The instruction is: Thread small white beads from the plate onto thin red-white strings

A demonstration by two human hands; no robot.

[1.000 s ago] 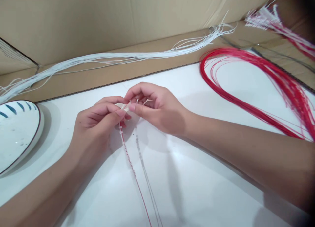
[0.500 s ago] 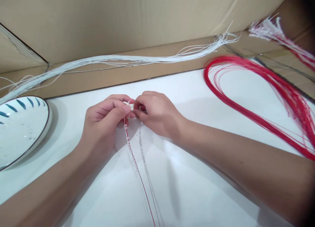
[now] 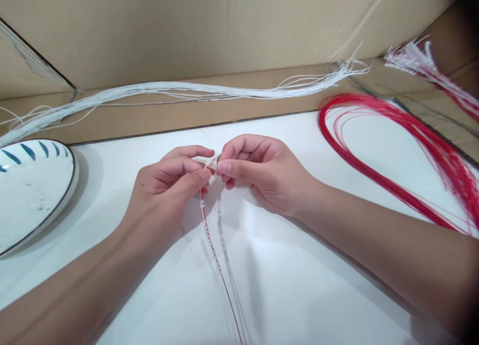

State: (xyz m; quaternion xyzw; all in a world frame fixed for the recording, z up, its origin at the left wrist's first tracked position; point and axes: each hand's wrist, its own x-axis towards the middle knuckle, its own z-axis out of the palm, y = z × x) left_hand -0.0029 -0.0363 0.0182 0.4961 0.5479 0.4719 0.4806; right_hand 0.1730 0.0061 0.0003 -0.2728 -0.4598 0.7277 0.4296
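A thin red and white cord (image 3: 211, 241) with small pale beads or knots along its upper part hangs down from my left hand (image 3: 168, 177). The thumb and index finger of that hand pinch the cord near its top, where a red end and a white end stick out. Close by on the right, my right hand (image 3: 258, 170) has its thumb pressed to its fingertips; a pale strand seems to run to them, but what they hold is too small to make out. The two sets of fingertips are a small gap apart.
A white plate (image 3: 41, 195) with blue-green strokes stands at the left. Along the cardboard (image 3: 157, 120) at the back lies a bundle of white cords (image 3: 224, 91). A looped bundle of red cords (image 3: 359, 166) is at the right, with a red and white bundle (image 3: 430, 68) behind it.
My right hand has turned, its thumb and curled fingers now showing more, and moved slightly right. A red end now shows above my left fingertips. The whole view has shifted a little.
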